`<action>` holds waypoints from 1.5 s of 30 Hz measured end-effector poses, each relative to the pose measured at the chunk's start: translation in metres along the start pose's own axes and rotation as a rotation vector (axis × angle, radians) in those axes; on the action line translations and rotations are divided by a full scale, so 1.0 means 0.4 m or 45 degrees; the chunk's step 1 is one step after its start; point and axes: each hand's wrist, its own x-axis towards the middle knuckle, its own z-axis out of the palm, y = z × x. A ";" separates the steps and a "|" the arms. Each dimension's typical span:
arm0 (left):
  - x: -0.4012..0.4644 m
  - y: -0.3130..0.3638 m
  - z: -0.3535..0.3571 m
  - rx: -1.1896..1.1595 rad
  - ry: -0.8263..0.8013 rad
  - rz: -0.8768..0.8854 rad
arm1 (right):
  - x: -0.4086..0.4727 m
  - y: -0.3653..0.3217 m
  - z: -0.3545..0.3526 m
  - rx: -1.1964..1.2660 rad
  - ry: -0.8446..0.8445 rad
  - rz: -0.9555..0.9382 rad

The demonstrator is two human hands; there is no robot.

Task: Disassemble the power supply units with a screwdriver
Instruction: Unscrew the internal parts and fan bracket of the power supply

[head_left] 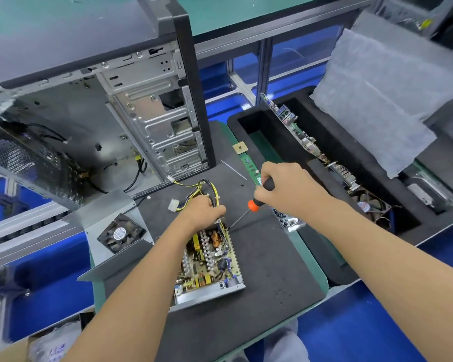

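Already cover with fan (120, 232) off, lying left; power supply (209, 259) board exposed. Left hand (203, 212) grips far edge, right hand (285, 186) curled round screwdriver (251, 206), tip at far-right corner; board removal left

At frame centre the opened power supply unit (209, 259) lies on the mat (267, 270), its removed cover with fan (113, 231) to its left, the computer case (102, 105) at upper left, the foam tray (322, 163) at right.

Open PC case (152, 111) back left; foam tray (332, 163) w/ boards right — grey bubble-wrap bag (385, 100) atop.
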 end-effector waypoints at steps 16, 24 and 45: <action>-0.002 -0.002 0.006 -0.057 0.010 -0.001 | -0.002 -0.083 0.023 -0.261 -0.071 -0.206; 0.000 -0.004 0.001 -0.017 -0.045 0.056 | -0.027 -0.178 0.037 -0.571 0.051 -0.425; -0.005 -0.024 -0.019 0.038 -0.039 0.140 | 0.015 -0.176 -0.012 -0.497 -0.442 -0.612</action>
